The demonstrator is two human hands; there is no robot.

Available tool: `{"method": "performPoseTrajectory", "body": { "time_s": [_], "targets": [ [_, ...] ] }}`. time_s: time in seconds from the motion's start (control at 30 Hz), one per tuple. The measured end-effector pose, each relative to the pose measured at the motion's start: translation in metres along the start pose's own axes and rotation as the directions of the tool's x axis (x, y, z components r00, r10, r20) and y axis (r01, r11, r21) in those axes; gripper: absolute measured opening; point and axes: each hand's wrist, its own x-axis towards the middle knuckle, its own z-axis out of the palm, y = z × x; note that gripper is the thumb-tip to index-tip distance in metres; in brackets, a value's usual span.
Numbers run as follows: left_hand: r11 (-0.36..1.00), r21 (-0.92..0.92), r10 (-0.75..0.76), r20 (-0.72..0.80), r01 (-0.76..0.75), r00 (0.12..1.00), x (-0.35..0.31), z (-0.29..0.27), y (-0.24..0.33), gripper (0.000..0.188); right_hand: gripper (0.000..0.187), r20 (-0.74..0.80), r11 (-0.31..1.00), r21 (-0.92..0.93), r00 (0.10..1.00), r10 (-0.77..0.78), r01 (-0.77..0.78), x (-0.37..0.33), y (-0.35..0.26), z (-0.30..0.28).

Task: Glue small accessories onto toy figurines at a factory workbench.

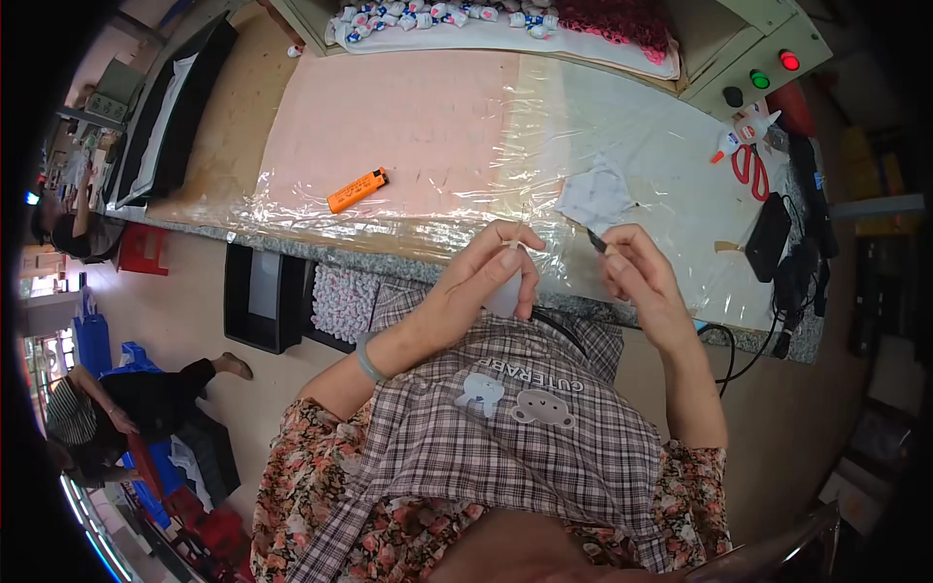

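Observation:
My left hand (486,272) is held at the table's front edge, thumb and fingers pinched on a small whitish piece (512,245) too small to name. A pale, smooth patch (502,296) shows below those fingers; I cannot tell what it is. To its right, my right hand (641,282) is closed on a slim dark-tipped tool (596,240), whose kind is unclear. The tool's tip points up and left, near a crumpled white cloth (595,194) on the table. An orange lighter (357,190) lies farther left, apart from both hands.
Plastic film covers the worktable (408,126). At the back, a machine tray (486,44) holds several small white figures and dark pink pieces. Red-handled scissors (748,173), a glue bottle (746,134) and a black cable (792,291) lie right. A black bin (262,296) stands below left; other people are farther left.

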Motion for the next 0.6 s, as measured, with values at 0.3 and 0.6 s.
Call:
{"method": "performPoseTrajectory", "body": {
  "time_s": [0.3,0.6],
  "targets": [
    [0.993,-0.023,0.115,-0.079,-0.117,0.99,-0.025,-0.007,-0.012,0.028,0.024,0.233,0.48,-0.708,0.813,-0.533,0.517,0.016,-0.017,0.051],
    [0.993,-0.069,0.09,-0.081,-0.095,0.993,-0.029,-0.011,-0.015,0.023,0.038,0.367,0.117,-0.783,0.605,-0.706,0.611,0.037,0.014,0.06]
  ]
}}
